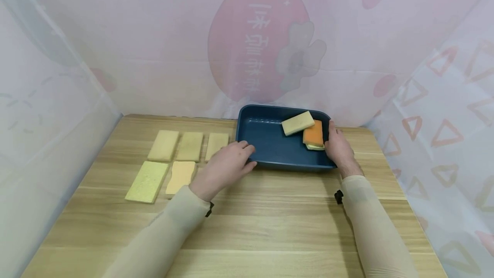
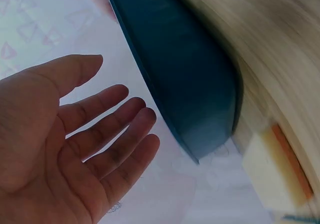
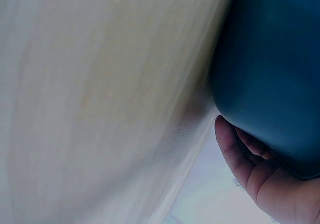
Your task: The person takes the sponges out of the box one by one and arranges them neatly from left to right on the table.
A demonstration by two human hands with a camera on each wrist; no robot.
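Head: our right hand (image 1: 339, 147) grips the blue tray (image 1: 266, 143) on the tabletop (image 1: 270, 226); left hand (image 1: 225, 166) at its left edge. Left wrist: fingers (image 2: 112, 134) spread wide, not touching. Right wrist: fingers (image 3: 237, 151) curled on the wall. One-sided grip could tip the sponges (image 1: 306, 128).

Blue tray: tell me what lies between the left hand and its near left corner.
Nothing. In the head view the left hand sits right at the blue tray corner; the left wrist view shows straight fingers just off its outer wall, with only a bare gap between.
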